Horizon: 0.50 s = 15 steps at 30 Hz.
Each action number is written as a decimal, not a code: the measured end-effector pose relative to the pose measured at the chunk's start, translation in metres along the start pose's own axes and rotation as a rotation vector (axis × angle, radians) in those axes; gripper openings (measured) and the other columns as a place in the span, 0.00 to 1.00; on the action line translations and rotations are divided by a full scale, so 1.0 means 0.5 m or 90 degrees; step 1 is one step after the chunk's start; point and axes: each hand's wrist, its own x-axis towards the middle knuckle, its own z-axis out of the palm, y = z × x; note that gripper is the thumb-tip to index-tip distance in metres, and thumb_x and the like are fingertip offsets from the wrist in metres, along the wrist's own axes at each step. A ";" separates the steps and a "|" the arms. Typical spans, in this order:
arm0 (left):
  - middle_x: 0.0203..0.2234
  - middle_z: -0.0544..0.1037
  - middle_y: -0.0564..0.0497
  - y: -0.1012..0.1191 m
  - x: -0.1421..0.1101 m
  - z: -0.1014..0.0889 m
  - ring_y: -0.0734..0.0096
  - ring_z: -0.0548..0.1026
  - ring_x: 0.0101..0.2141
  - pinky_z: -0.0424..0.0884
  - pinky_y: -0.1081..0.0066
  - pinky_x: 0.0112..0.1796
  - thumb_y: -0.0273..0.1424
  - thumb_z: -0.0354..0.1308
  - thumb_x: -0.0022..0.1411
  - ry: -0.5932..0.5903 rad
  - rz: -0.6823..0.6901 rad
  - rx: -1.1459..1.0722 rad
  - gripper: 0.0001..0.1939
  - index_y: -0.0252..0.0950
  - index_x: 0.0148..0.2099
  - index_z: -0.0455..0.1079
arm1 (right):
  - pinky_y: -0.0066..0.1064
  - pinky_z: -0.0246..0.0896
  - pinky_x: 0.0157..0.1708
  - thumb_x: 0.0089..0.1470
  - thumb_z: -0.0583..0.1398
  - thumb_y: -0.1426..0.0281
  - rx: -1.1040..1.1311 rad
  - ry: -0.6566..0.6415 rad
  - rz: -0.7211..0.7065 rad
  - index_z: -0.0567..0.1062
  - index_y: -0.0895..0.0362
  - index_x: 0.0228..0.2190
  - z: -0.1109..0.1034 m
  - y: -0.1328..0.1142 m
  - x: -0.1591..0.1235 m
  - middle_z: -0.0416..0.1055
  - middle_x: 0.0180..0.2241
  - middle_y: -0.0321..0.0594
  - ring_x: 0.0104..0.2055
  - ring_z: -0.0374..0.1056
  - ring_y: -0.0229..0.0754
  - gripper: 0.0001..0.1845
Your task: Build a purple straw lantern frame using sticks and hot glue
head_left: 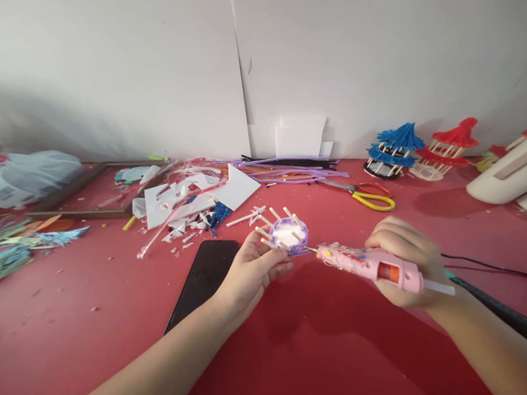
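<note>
My left hand [255,268] grips a small round craft base [288,235] by its near left edge, thumb on top. The base has a white middle, a purple fuzzy rim and several short pale sticks standing around it. My right hand [404,261] is closed around a pink hot glue gun [370,265], with a clear glue stick poking out of its back end. The gun's metal nozzle points left and meets, or nearly meets, the right side of the purple rim; I cannot tell if they touch.
A black phone [204,277] lies beside my left forearm. Yellow-and-red-handled scissors [372,197], purple pipe cleaners [291,170] and white scraps [192,205] lie behind. Blue [394,151] and red [447,149] pagoda models stand back right. A wooden frame [81,213] lies left.
</note>
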 end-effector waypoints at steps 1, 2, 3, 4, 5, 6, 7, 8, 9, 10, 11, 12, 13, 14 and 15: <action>0.27 0.79 0.56 0.000 0.001 0.000 0.76 0.78 0.27 0.77 0.75 0.34 0.21 0.70 0.49 -0.001 0.002 0.000 0.22 0.37 0.44 0.66 | 0.38 0.53 0.24 0.47 0.57 0.77 -0.002 0.004 -0.006 0.62 0.51 0.28 0.000 0.000 0.000 0.62 0.22 0.37 0.26 0.57 0.44 0.10; 0.27 0.79 0.56 0.000 0.001 0.000 0.77 0.78 0.27 0.77 0.75 0.34 0.21 0.70 0.49 -0.002 0.004 -0.002 0.22 0.37 0.44 0.66 | 0.38 0.53 0.25 0.47 0.57 0.77 -0.004 0.007 -0.010 0.61 0.51 0.28 0.000 0.001 0.001 0.61 0.22 0.37 0.26 0.57 0.44 0.11; 0.26 0.78 0.57 0.000 0.001 0.001 0.77 0.78 0.26 0.77 0.75 0.33 0.21 0.70 0.49 -0.002 0.007 -0.006 0.23 0.37 0.45 0.66 | 0.38 0.53 0.25 0.47 0.57 0.78 -0.006 0.010 -0.013 0.61 0.51 0.28 0.000 0.001 0.001 0.61 0.22 0.37 0.26 0.57 0.44 0.11; 0.26 0.78 0.57 0.001 0.000 0.001 0.77 0.78 0.26 0.77 0.75 0.33 0.21 0.70 0.49 -0.003 0.008 -0.010 0.24 0.38 0.46 0.66 | 0.38 0.53 0.25 0.47 0.57 0.78 -0.008 0.011 -0.015 0.61 0.51 0.28 0.000 0.002 0.001 0.61 0.22 0.37 0.26 0.57 0.44 0.11; 0.26 0.78 0.58 0.001 0.000 0.002 0.77 0.77 0.26 0.77 0.75 0.33 0.20 0.70 0.49 -0.004 0.009 -0.012 0.25 0.38 0.47 0.66 | 0.38 0.53 0.25 0.47 0.57 0.78 -0.009 0.012 -0.016 0.61 0.51 0.28 0.000 0.002 0.001 0.61 0.22 0.37 0.26 0.57 0.44 0.11; 0.26 0.78 0.58 0.001 -0.001 0.002 0.77 0.77 0.26 0.77 0.75 0.33 0.20 0.70 0.49 -0.004 0.009 -0.013 0.25 0.39 0.48 0.66 | 0.38 0.53 0.25 0.46 0.57 0.78 -0.010 0.011 -0.016 0.61 0.51 0.27 0.000 0.002 0.001 0.61 0.22 0.37 0.26 0.56 0.44 0.11; 0.27 0.78 0.58 0.001 -0.002 0.002 0.77 0.78 0.26 0.77 0.75 0.33 0.20 0.70 0.49 -0.005 0.009 -0.013 0.26 0.39 0.48 0.66 | 0.38 0.53 0.25 0.46 0.57 0.78 -0.010 0.011 -0.015 0.61 0.51 0.27 0.000 0.002 0.001 0.61 0.22 0.37 0.26 0.56 0.44 0.11; 0.27 0.78 0.58 0.002 -0.003 0.002 0.76 0.78 0.27 0.78 0.75 0.33 0.20 0.70 0.49 -0.006 0.009 -0.012 0.26 0.39 0.49 0.66 | 0.37 0.54 0.25 0.46 0.57 0.78 -0.009 0.011 -0.014 0.62 0.51 0.27 0.000 0.002 0.001 0.61 0.21 0.37 0.26 0.56 0.44 0.11; 0.27 0.79 0.58 0.002 -0.004 0.001 0.76 0.78 0.27 0.78 0.75 0.33 0.20 0.69 0.49 -0.007 0.008 -0.011 0.27 0.39 0.49 0.66 | 0.37 0.54 0.24 0.46 0.57 0.78 -0.008 0.010 -0.010 0.62 0.51 0.27 0.000 0.002 0.001 0.61 0.21 0.37 0.25 0.56 0.44 0.10; 0.27 0.79 0.58 0.002 -0.004 0.001 0.76 0.78 0.26 0.78 0.75 0.33 0.20 0.69 0.49 -0.008 0.005 -0.011 0.27 0.40 0.50 0.66 | 0.37 0.54 0.24 0.47 0.58 0.78 -0.006 0.009 -0.004 0.63 0.51 0.27 0.000 0.003 0.001 0.62 0.21 0.37 0.25 0.57 0.44 0.10; 0.27 0.79 0.58 0.002 -0.004 0.000 0.77 0.78 0.26 0.78 0.75 0.34 0.20 0.69 0.49 -0.008 0.002 -0.011 0.27 0.40 0.50 0.66 | 0.37 0.55 0.24 0.47 0.58 0.77 -0.005 0.007 0.003 0.63 0.51 0.27 0.000 0.004 0.000 0.63 0.21 0.37 0.25 0.58 0.44 0.09; 0.26 0.79 0.58 0.003 -0.003 0.000 0.77 0.77 0.26 0.78 0.75 0.34 0.20 0.68 0.50 -0.006 -0.001 -0.013 0.26 0.39 0.50 0.66 | 0.37 0.56 0.25 0.47 0.58 0.77 -0.007 0.007 0.007 0.65 0.52 0.27 0.001 0.006 -0.001 0.64 0.21 0.37 0.25 0.59 0.44 0.09; 0.26 0.79 0.57 0.003 -0.003 -0.001 0.77 0.77 0.26 0.78 0.75 0.34 0.19 0.67 0.51 -0.001 -0.004 -0.017 0.26 0.39 0.51 0.65 | 0.37 0.58 0.26 0.48 0.59 0.77 -0.014 0.010 0.009 0.66 0.52 0.28 0.002 0.009 -0.003 0.67 0.22 0.38 0.26 0.61 0.45 0.08; 0.26 0.78 0.57 0.004 -0.001 -0.001 0.77 0.77 0.26 0.78 0.75 0.34 0.19 0.66 0.53 0.006 -0.006 -0.021 0.25 0.39 0.51 0.64 | 0.38 0.61 0.28 0.49 0.59 0.77 -0.029 0.016 0.009 0.68 0.53 0.30 0.003 0.014 -0.005 0.69 0.23 0.38 0.27 0.64 0.46 0.07; 0.25 0.78 0.57 0.004 -0.001 -0.001 0.77 0.77 0.26 0.78 0.76 0.34 0.19 0.65 0.54 0.014 -0.007 -0.027 0.25 0.39 0.52 0.63 | 0.38 0.63 0.30 0.49 0.59 0.77 -0.052 0.022 0.012 0.69 0.53 0.32 0.006 0.021 -0.009 0.72 0.25 0.40 0.29 0.67 0.47 0.08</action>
